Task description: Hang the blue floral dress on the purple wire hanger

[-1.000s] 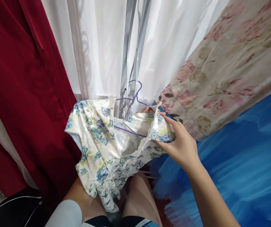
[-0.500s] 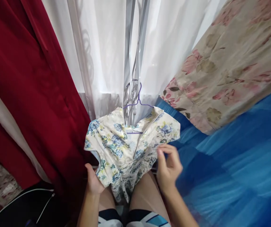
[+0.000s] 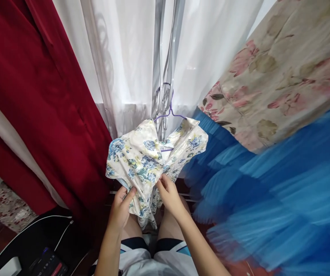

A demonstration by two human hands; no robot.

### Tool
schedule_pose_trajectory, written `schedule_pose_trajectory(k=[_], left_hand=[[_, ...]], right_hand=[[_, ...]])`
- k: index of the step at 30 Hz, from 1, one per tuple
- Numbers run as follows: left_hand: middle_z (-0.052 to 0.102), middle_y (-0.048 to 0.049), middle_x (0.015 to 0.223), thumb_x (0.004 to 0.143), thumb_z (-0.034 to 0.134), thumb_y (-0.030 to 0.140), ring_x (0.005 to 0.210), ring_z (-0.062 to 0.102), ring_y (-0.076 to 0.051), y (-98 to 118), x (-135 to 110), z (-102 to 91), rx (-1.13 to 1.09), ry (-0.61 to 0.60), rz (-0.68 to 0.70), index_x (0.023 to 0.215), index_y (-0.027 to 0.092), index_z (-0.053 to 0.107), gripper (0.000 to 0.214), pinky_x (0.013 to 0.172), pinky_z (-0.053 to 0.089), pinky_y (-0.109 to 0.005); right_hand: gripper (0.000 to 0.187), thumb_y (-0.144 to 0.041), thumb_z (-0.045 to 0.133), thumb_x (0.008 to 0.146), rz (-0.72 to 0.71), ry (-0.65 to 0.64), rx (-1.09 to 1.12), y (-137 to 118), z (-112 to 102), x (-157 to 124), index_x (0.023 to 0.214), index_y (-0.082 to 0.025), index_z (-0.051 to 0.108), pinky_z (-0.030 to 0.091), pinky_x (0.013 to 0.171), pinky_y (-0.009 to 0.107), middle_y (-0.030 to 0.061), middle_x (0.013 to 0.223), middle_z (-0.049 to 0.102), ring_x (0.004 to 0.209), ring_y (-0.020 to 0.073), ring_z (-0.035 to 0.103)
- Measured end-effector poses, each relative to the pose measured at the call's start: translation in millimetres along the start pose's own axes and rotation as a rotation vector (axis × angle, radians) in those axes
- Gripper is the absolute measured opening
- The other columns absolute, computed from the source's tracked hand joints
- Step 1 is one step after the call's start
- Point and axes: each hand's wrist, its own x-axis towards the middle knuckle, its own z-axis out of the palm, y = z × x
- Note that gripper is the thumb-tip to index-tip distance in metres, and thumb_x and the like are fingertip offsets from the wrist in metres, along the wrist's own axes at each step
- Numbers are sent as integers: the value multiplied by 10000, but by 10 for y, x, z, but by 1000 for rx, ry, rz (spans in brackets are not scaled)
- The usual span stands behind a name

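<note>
A small white shirt with blue and yellow flowers [image 3: 142, 161] hangs on a purple wire hanger [image 3: 169, 113], whose hook rests on a grey metal window grille [image 3: 165, 76]. Both hands grip the shirt's lower front. My left hand [image 3: 121, 207] pinches the left edge of the fabric. My right hand [image 3: 169, 193] pinches the fabric at the middle, close beside the left hand. My bare knees show just below the shirt.
A dark red curtain [image 3: 38, 96] hangs at the left and a sheer white curtain [image 3: 124, 57] behind the shirt. A beige floral cloth [image 3: 282, 76] and blue fabric [image 3: 268, 191] fill the right. A black surface with small devices [image 3: 38, 257] lies at the lower left.
The shirt went from lying spread across the hanger to hanging from it. My right hand dropped from the collar to the lower front, and my left hand came into view gripping the left edge.
</note>
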Motion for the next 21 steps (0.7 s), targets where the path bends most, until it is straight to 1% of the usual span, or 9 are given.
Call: schedule_pose_trajectory(k=[2, 5, 7, 9, 11, 13, 15, 17, 21], left_hand=[[711, -93, 1126, 840, 699, 424, 1126, 640, -280, -20, 25, -15, 10, 54, 68, 1117, 178, 676, 371, 973, 493, -361], [656, -74, 1156, 854, 694, 343, 1120, 614, -235, -88, 50, -33, 101, 478, 439, 1153, 216, 607, 336, 994, 473, -355], [627, -66, 1100, 836, 709, 272, 1070, 606, -216, -177, 49, 2, 245, 619, 680, 1089, 225, 584, 286, 986, 470, -363], [623, -66, 1021, 844, 687, 227, 1008, 611, -217, -297, 39, 113, 448, 397, 727, 1013, 223, 592, 194, 953, 482, -374], [637, -80, 1018, 879, 630, 215, 1003, 617, -226, -425, 33, 299, 586, 51, 634, 1043, 222, 603, 165, 938, 488, -378], [649, -83, 1019, 911, 573, 217, 992, 623, -221, -531, 42, 507, 614, -136, 551, 1085, 220, 588, 175, 913, 494, -361], [637, -61, 911, 937, 522, 229, 889, 624, -202, -595, 64, 668, 604, -158, 532, 979, 215, 568, 64, 834, 498, -327], [595, -37, 789, 955, 478, 231, 779, 602, -184, -613, 92, 737, 629, -177, 549, 829, 215, 520, 134, 758, 483, -298], [587, -37, 767, 958, 450, 204, 748, 592, -177, -527, 131, 638, 778, -296, 594, 784, 217, 494, 181, 716, 453, -272]], right_hand=[[309, -443, 530, 941, 3, 22, 76, -2, -4, -25, 737, -211, 510, 370, 604, 279, -15, 675, 502, 634, 158, 461], [338, -460, 618, 892, 70, 50, 210, -13, -61, -126, 684, -207, 536, 341, 565, 277, -13, 623, 504, 592, 152, 442], [342, -463, 664, 860, 136, 68, 286, -30, -111, -211, 661, -204, 562, 326, 538, 278, 2, 603, 553, 556, 149, 437], [328, -451, 675, 852, 195, 55, 365, -64, -147, -287, 659, -201, 587, 307, 510, 274, 16, 603, 608, 515, 138, 426], [315, -425, 682, 844, 229, 23, 438, -113, -163, -338, 646, -198, 590, 288, 480, 264, 15, 581, 631, 464, 120, 411], [320, -396, 698, 823, 239, -19, 464, -171, -174, -356, 609, -195, 571, 262, 445, 253, 5, 522, 616, 405, 101, 395], [321, -373, 708, 804, 243, -41, 462, -230, -208, -329, 586, -192, 556, 223, 412, 243, -2, 475, 600, 356, 87, 380], [320, -366, 706, 795, 247, -23, 482, -303, -284, -241, 577, -187, 553, 193, 391, 238, -2, 459, 597, 329, 78, 373], [245, -359, 733, 737, 231, 53, 597, -593, -526, 158, 640, -158, 633, 151, 363, 232, -24, 442, 555, 314, 50, 319]])
